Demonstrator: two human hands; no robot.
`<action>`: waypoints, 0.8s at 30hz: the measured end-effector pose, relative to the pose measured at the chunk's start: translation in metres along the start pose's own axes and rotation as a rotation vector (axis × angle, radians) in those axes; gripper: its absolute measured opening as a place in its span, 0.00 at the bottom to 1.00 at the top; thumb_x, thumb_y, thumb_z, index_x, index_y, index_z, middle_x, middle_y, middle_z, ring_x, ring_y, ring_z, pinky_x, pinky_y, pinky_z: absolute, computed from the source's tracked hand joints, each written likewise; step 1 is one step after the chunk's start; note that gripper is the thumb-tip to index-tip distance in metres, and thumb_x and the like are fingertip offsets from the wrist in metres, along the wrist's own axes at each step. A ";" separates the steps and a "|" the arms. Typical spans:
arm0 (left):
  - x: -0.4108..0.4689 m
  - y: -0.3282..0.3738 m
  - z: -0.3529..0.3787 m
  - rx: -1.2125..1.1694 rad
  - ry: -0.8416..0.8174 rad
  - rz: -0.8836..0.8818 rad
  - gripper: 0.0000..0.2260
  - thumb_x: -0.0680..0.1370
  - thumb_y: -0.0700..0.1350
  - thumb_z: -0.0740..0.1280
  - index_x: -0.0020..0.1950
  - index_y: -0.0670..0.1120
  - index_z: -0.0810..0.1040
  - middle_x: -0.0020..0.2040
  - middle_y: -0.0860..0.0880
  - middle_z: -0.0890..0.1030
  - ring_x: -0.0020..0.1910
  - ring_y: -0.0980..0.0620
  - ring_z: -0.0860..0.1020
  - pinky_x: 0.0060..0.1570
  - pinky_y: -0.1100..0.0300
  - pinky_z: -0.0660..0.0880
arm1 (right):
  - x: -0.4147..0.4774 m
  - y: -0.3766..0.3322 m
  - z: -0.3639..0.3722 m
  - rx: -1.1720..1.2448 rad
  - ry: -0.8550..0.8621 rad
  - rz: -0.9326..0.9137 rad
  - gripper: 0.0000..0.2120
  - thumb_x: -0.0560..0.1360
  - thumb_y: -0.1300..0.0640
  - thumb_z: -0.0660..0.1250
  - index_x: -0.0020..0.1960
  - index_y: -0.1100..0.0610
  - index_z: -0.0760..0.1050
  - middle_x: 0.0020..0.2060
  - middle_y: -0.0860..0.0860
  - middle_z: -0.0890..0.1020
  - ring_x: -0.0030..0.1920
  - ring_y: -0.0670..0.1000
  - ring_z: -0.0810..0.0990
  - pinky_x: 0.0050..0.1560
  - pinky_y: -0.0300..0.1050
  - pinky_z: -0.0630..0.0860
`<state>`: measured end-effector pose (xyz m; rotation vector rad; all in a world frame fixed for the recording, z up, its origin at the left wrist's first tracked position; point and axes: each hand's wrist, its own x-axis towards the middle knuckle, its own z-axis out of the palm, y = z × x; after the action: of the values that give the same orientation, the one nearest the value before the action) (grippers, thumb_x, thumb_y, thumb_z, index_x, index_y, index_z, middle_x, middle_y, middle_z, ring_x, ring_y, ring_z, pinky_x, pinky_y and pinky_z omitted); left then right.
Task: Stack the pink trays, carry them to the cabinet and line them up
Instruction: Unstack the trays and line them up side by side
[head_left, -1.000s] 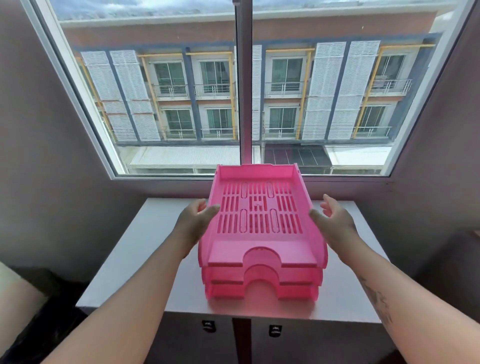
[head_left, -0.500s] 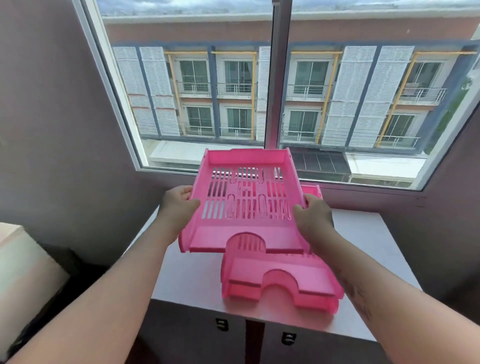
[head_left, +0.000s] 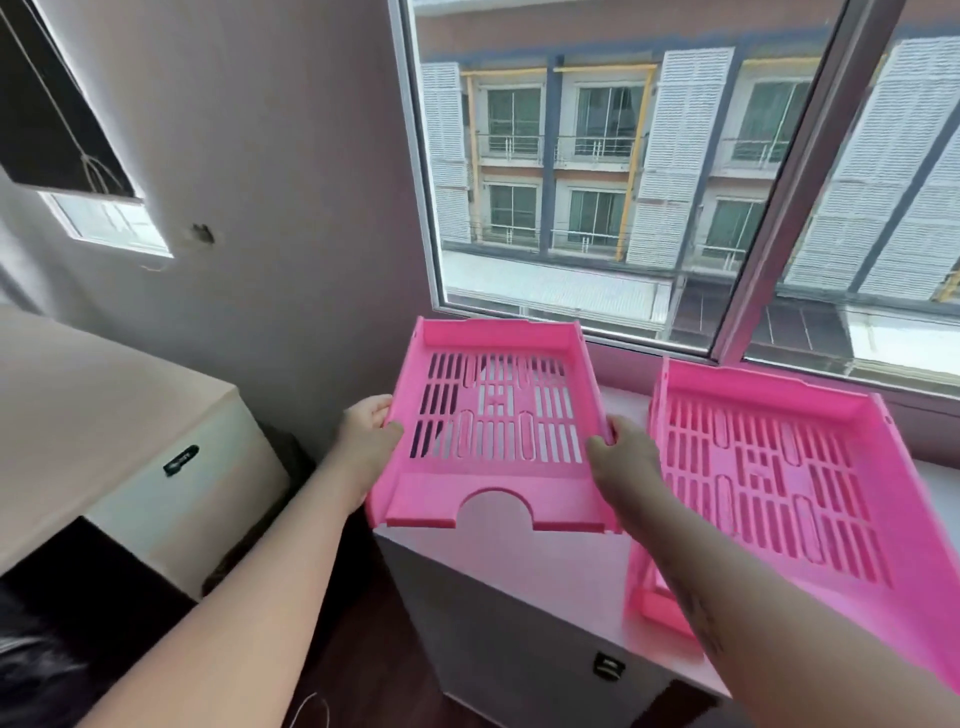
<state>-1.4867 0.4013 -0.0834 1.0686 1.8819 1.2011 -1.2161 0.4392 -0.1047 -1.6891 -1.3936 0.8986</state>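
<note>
I hold one pink slotted tray (head_left: 496, 431) level over the left end of the white cabinet top (head_left: 550, 566). My left hand (head_left: 366, 434) grips its left wall and my right hand (head_left: 618, 457) grips its right wall. To the right, the other pink trays (head_left: 769, 483) rest stacked on the cabinet below the window; my right forearm crosses their near left corner. I cannot tell whether the held tray touches the cabinet top.
The window sill (head_left: 675, 353) runs just behind the trays. Left of the cabinet is a gap of dark floor (head_left: 363, 639), then a beige desk-like unit (head_left: 119, 415). The cabinet's front face carries a small dark handle (head_left: 605, 666). A grey wall closes off the left.
The top tray has been lifted off the stack and carried left in both hands to the cabinet's left end. My view has swung left, so the remaining stack now sits at the right.
</note>
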 end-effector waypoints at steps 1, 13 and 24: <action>0.004 -0.010 0.000 0.003 -0.012 -0.016 0.20 0.79 0.31 0.60 0.70 0.42 0.74 0.52 0.53 0.82 0.43 0.62 0.79 0.40 0.62 0.77 | 0.001 0.005 0.007 -0.010 -0.010 0.015 0.09 0.76 0.65 0.58 0.50 0.61 0.76 0.39 0.55 0.79 0.34 0.52 0.75 0.33 0.44 0.72; 0.004 -0.097 0.009 -0.030 -0.085 -0.149 0.24 0.78 0.34 0.60 0.73 0.47 0.71 0.67 0.50 0.79 0.64 0.51 0.78 0.66 0.47 0.75 | -0.010 0.051 0.050 -0.118 -0.136 0.220 0.19 0.78 0.67 0.55 0.68 0.59 0.66 0.51 0.54 0.76 0.33 0.51 0.76 0.30 0.43 0.72; 0.030 -0.011 0.041 0.262 0.001 0.202 0.22 0.76 0.47 0.68 0.69 0.43 0.74 0.67 0.43 0.78 0.65 0.45 0.76 0.62 0.53 0.72 | 0.020 -0.012 -0.007 -0.113 0.020 0.016 0.22 0.76 0.59 0.63 0.70 0.61 0.70 0.66 0.57 0.76 0.60 0.56 0.76 0.54 0.45 0.72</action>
<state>-1.4689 0.4414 -0.1110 1.4275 2.0093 1.0821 -1.2123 0.4594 -0.0925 -1.7912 -1.4433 0.8232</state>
